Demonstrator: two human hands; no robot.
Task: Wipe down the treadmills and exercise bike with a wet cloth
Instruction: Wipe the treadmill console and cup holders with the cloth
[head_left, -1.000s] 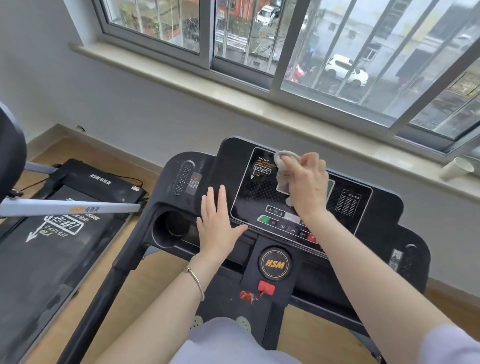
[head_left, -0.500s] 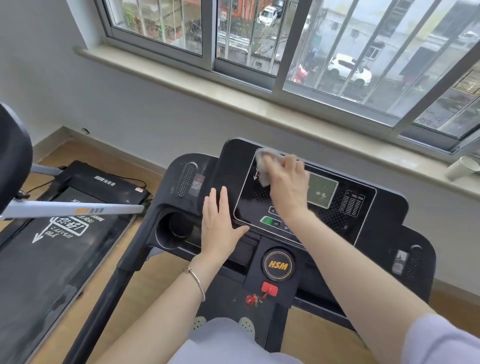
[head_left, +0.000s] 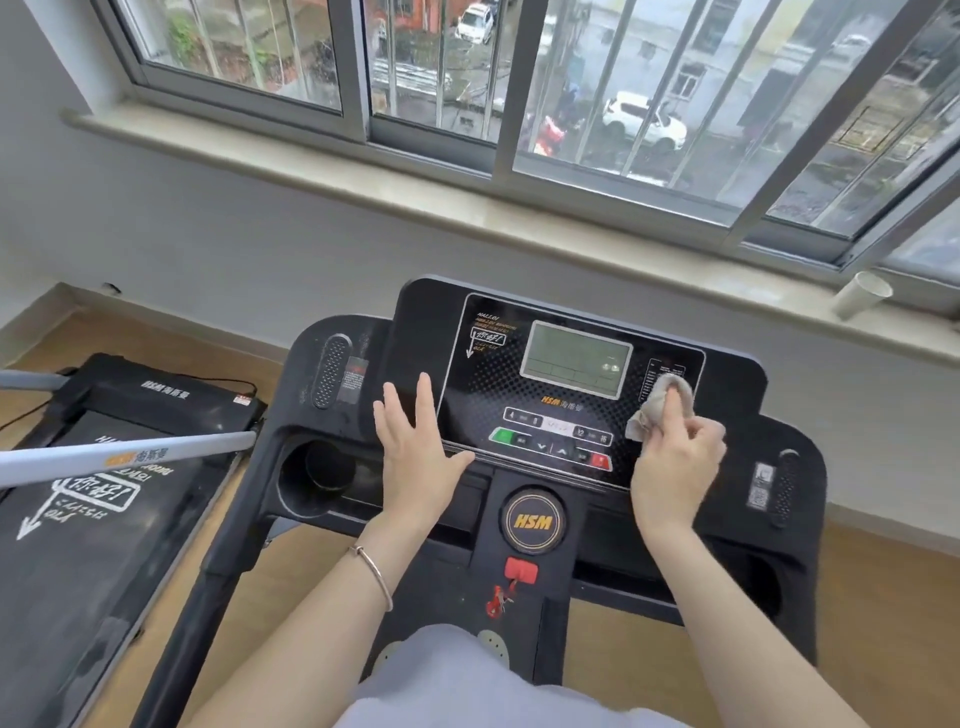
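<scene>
We see right hand with fingers curled round grey cloth, pressing it on right side of treadmill console, beside display. Left hand flat, fingers straight and spread, on console's left edge. Second treadmill at left

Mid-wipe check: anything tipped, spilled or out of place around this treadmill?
One thing: the white paper cup on the windowsill, far right, lies tipped on its side; no spill shows. Otherwise normal: right hand grips the cloth against the console, left hand rests flat on it.
</scene>
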